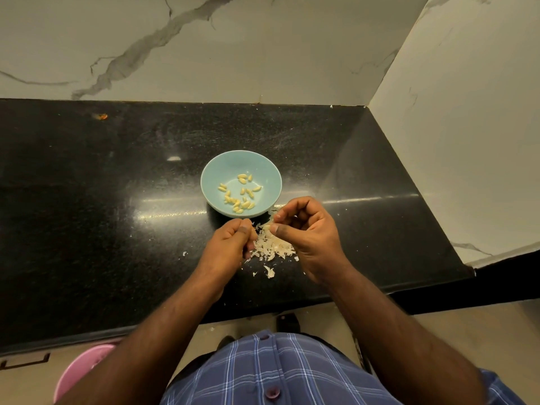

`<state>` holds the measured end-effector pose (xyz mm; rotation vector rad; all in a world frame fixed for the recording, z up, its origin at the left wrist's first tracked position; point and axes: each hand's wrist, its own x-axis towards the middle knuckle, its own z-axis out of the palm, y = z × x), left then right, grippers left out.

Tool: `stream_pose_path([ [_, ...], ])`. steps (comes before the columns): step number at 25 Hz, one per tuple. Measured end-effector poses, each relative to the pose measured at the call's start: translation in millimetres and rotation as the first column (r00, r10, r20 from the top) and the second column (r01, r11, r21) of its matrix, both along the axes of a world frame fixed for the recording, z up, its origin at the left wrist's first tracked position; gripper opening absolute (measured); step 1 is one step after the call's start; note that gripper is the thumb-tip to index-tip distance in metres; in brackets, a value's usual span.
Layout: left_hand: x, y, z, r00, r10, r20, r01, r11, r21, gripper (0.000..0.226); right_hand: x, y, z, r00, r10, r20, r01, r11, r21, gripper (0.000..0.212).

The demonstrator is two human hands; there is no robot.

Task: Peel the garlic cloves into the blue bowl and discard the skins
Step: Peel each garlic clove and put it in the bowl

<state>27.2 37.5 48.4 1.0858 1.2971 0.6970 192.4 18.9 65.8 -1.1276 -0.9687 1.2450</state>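
Low at the left edge, below the black speckled stone counter (pixel 87 200), sits a pink plastic tub (pixel 79 372). Further right, my left hand (pixel 230 244) is curled, what it holds hidden. Beyond it, the pale blue round bowl (pixel 216 171) holds peeled cloves (pixel 239 194). Papery skins (pixel 271 247) lie heaped between my hands. My right hand (pixel 306 232) pinches a small garlic clove (pixel 267 226); it looks slick, best nipped at its tip.

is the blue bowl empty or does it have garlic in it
Not empty: the blue bowl stands upright on the counter with a scatter of peeled cloves across its bottom, far from full.
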Motion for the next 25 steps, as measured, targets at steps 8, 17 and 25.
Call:
stream_pose_path([
  [8,-0.8,-3.7,10.0,0.999,0.018,0.051,-0.021,0.998,0.058,0.015,5.1,0.7,-3.3,0.987,0.001,0.159,-0.009,0.999,0.049,0.03],
  [17,-2.7,-4.3,7.7,0.988,-0.01,0.152,-0.016,0.985,0.169,0.009,0.3,0.4,0.3,0.998,0.055,0.042,-0.05,0.993,-0.109,0.034],
  [25,-4.6,-6.0,9.8,0.978,-0.111,0.178,0.068,0.971,0.231,0.012,-1.0,6.5,7.4,0.932,-0.047,-0.36,-0.13,0.883,-0.452,0.033],
])
